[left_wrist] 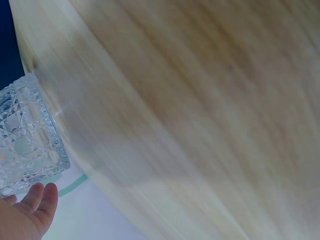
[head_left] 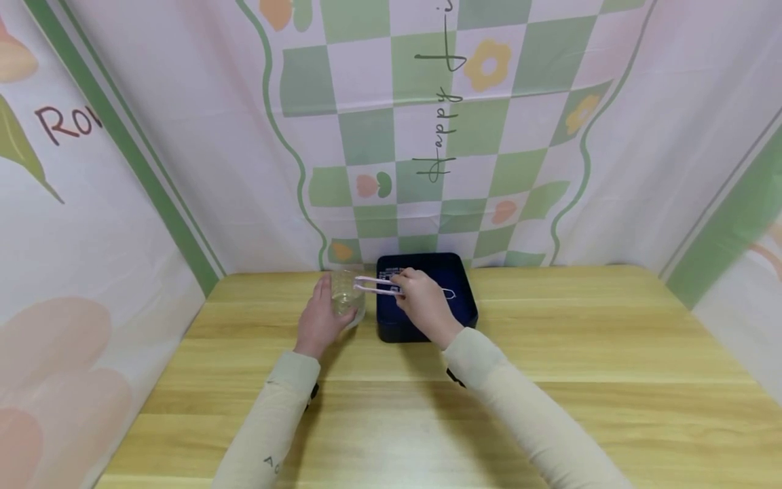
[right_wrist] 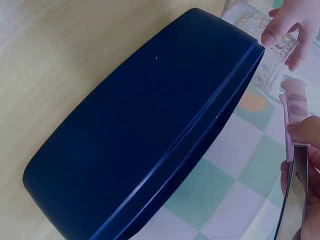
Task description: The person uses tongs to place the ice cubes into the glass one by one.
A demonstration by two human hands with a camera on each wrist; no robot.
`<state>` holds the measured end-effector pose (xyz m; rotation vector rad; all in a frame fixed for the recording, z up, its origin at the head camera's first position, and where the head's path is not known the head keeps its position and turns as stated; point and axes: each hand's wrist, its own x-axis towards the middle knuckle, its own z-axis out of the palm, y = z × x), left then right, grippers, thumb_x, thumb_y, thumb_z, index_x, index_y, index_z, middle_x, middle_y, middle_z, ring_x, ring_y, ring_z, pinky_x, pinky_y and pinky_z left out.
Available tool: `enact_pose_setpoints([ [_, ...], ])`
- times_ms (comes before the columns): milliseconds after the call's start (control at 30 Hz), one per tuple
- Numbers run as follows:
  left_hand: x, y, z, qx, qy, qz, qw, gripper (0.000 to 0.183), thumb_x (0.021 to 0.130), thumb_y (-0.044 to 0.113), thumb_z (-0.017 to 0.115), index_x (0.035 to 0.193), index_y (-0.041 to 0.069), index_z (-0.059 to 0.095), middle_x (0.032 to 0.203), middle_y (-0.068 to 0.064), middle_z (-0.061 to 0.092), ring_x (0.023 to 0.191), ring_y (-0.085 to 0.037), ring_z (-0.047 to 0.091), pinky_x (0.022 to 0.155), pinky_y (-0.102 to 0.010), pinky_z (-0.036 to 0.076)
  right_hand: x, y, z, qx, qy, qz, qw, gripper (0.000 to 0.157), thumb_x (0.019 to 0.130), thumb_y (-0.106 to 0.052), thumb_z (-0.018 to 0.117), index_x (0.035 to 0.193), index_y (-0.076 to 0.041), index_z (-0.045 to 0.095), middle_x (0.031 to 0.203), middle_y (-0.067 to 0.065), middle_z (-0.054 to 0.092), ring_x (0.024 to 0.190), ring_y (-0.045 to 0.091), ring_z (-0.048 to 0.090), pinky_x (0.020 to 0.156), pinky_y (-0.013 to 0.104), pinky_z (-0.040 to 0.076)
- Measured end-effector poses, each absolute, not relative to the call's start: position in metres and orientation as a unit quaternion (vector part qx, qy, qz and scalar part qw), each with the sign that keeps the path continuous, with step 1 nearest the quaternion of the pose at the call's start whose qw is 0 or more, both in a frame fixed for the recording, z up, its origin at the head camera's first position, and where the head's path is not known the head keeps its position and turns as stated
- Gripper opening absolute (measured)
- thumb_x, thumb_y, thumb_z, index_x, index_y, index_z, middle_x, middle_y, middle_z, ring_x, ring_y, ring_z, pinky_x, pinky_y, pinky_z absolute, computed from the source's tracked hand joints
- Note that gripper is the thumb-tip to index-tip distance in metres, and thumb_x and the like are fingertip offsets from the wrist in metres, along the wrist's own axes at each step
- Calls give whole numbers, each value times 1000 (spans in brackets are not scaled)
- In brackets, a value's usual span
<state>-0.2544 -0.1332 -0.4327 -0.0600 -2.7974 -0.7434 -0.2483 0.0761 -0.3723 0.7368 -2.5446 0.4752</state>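
A clear glass cup (head_left: 349, 316) with a cut pattern stands on the table, left of a dark blue box. My left hand (head_left: 322, 318) holds it, thumb on the near side and fingers around the left. In the left wrist view the cup (left_wrist: 27, 135) shows its faceted wall beside my fingertips. My right hand (head_left: 424, 302) grips a pair of tongs (head_left: 379, 291) over the box. Its pink, paw-patterned ends (right_wrist: 297, 102) point left toward the cup's rim, slightly apart, nothing visible between them. The looped back end sticks out behind my hand.
The dark blue open box (head_left: 406, 333) sits below my right hand, near the table's back edge, with small print inside. A printed cloth (head_left: 421, 136) hangs right behind the wooden table (head_left: 391, 421), and more cloth hangs at both sides.
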Motion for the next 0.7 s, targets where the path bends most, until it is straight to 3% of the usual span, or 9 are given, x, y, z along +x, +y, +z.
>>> enact_pose_setpoints([
  [333, -254, -133, -434, -17, -958, -262, 118, 94, 82, 40, 72, 151, 2, 20, 153, -18, 33, 123, -41, 53, 100, -53, 50, -249, 72, -375, 274, -919, 174, 222, 25, 76, -1, 75, 101, 0, 72, 98, 13, 69, 86, 25, 67, 75, 32, 61],
  [700, -254, -133, -434, -21, -958, -257, 127, 91, 81, 38, 73, 149, 1, 25, 150, -19, 37, 118, -40, 56, 94, -52, 54, -251, 71, -376, 273, -920, 165, 229, 25, 76, -1, 76, 101, 0, 72, 99, 13, 69, 86, 25, 67, 76, 33, 61],
])
